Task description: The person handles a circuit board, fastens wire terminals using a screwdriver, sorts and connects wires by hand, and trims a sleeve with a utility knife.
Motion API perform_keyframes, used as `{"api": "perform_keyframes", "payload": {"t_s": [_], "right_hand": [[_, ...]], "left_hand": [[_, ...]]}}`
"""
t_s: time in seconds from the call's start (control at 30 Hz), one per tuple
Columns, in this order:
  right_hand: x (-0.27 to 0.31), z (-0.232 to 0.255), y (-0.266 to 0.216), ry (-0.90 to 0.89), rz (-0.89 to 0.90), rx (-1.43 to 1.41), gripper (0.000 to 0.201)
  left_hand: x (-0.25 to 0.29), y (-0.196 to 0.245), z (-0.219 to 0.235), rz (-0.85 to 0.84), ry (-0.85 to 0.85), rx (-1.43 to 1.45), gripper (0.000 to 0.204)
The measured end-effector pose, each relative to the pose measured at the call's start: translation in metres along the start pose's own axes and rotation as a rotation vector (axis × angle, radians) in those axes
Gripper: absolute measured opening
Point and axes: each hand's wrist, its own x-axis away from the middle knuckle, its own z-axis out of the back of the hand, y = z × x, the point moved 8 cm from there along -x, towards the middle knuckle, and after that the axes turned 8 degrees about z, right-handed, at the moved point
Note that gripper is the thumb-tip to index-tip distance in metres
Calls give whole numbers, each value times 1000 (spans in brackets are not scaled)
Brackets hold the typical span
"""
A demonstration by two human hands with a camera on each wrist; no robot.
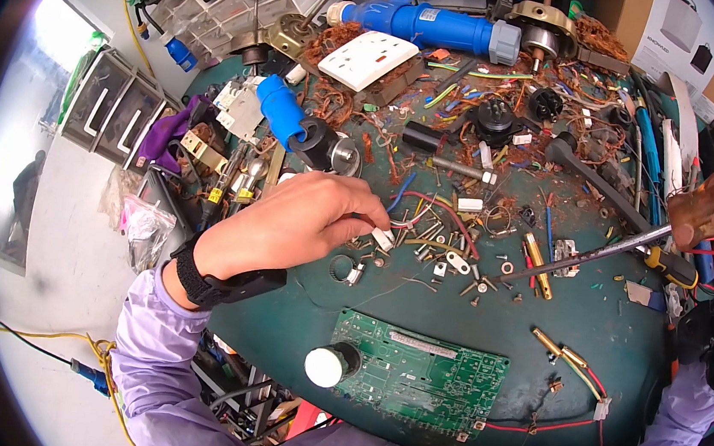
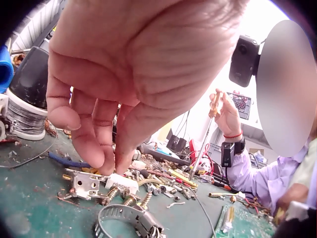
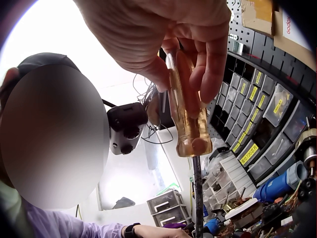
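My left hand (image 1: 297,217) reaches over the small parts, palm down, with thumb and fingers bent together. Its fingertips are right at a white connector block (image 1: 383,239), also in the left wrist view (image 2: 123,183); I cannot tell if they pinch it. Beside that block lie a metal bracket (image 2: 81,183), screws (image 2: 146,198) and a hose clamp (image 2: 124,220). At the right, my right hand (image 3: 163,39) grips the clear amber handle of a screwdriver (image 3: 193,129) from above. Its long shaft (image 1: 582,253) slants down left, with the tip among the small parts.
A green circuit board (image 1: 420,375) and a white-topped round container (image 1: 326,366) stand near the front edge. Red-wired brass pieces (image 1: 572,360) lie to the right. Blue plugs (image 1: 419,24), a white socket plate (image 1: 368,59) and scrap copper crowd the back.
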Motion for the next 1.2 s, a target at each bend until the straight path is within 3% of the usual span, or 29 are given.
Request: {"api": "perform_keyframes", "payload": {"t_s": [0.03, 0.27, 0.33, 0.43, 0.5, 0.7, 0.97, 1.13, 1.17, 1.2], "right_hand": [[1, 1, 1, -51, 41, 106, 32], [5, 1, -1, -56, 94, 4, 36], [4, 1, 0, -38, 15, 158, 36], [3, 5, 2, -88, -6, -13, 37], [4, 1, 1, -41, -4, 46, 37], [5, 0, 0, 33, -48, 37, 37], [4, 6, 5, -85, 16, -3, 36], [5, 1, 1, 132, -9, 77, 37], [4, 10, 4, 131, -9, 82, 37], [0, 6, 7, -42, 18, -14, 37]], "left_hand": [[0, 0, -1, -3, -10, 8, 17], [1, 1, -5, -37, -42, 45, 22], [0, 4, -6, -24, -57, 114, 23], [0, 8, -4, -51, -30, 172, 25], [0, 9, 1, -83, 15, 156, 25], [5, -6, -2, 41, -34, 127, 20], [12, 1, -9, -88, -101, 25, 25], [5, 6, -9, -54, -94, 26, 29], [2, 7, -7, -23, -66, 16, 32], [0, 9, -9, -27, -65, 17, 32]]}}
